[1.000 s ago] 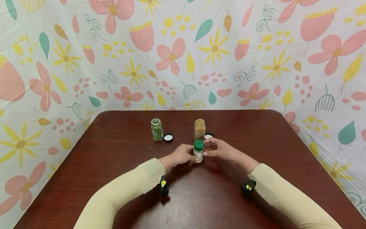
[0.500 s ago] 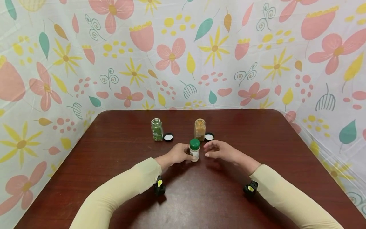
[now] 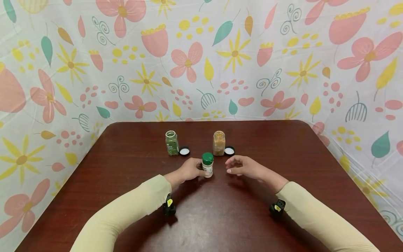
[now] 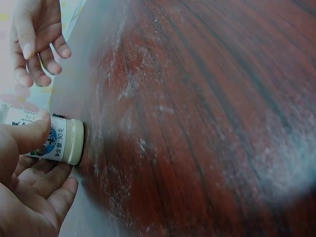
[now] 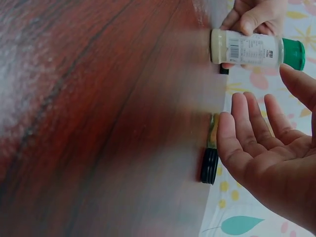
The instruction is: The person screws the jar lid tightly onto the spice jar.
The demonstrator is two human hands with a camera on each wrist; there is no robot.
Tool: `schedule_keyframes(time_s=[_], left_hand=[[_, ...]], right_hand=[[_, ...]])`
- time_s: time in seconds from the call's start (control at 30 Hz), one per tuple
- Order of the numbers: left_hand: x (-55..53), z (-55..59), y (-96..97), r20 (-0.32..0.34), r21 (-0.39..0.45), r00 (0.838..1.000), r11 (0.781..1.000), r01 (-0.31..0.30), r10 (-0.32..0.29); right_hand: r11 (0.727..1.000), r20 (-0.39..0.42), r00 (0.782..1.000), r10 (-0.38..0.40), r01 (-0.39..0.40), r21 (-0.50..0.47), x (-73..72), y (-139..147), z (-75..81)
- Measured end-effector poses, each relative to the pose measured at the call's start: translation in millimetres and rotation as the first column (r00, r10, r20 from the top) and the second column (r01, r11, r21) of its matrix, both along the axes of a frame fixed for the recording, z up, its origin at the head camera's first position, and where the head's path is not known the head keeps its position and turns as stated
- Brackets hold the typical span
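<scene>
Here the green-capped jar [image 3: 207, 165] stands upright on the desk [image 3: 283, 147], just in front of the gap between two open jars, and my left hand [image 3: 188, 170] grips its lower body, thumb and fingers [image 4: 29, 136] curled round the label. My right hand [image 3: 244, 167] hangs just beside it, apart from it, fingers [image 5: 256, 123] relaxed and holding nothing. To do this step well, I judge that I should keep the jar's base flat on the desk, hold low so the cap stays free, and steer clear of the amber jar [image 3: 218, 142] and its loose lid [image 3: 229, 150] close behind. The green-herb jar [image 3: 171, 142] and its lid [image 3: 184, 151] stand farther left, well apart from the grip.
</scene>
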State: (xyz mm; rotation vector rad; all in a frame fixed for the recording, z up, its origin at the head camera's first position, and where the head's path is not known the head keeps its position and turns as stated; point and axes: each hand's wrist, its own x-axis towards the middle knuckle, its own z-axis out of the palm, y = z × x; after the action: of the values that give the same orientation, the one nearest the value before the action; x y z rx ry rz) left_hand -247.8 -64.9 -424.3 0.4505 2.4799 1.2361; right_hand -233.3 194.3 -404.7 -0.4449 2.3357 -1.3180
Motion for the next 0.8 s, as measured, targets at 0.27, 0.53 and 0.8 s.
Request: schedule_keyframes(time_s=[0.27, 0.53, 0.8], left_hand=[[0.1, -0.5, -10.1, 0.020, 0.003, 0.999, 1.000, -0.026, 0.026], [-0.2, -0.7, -20.0, -0.002, -0.023, 0.999, 0.999, -0.043, 0.043], [0.1, -0.5, -29.8, -0.027, -0.018, 0.998, 0.999, -0.050, 0.049]], right_hand=[[1.000, 0.024, 0.999, -0.023, 0.023, 0.010, -1.4, 2, -0.4], [1.000, 0.018, 1.000, -0.010, 0.009, 0.018, -2.6, 4, -1.3], [1.000, 0.021, 1.000, -0.006, 0.005, 0.016, -4.1, 4, -3.4]])
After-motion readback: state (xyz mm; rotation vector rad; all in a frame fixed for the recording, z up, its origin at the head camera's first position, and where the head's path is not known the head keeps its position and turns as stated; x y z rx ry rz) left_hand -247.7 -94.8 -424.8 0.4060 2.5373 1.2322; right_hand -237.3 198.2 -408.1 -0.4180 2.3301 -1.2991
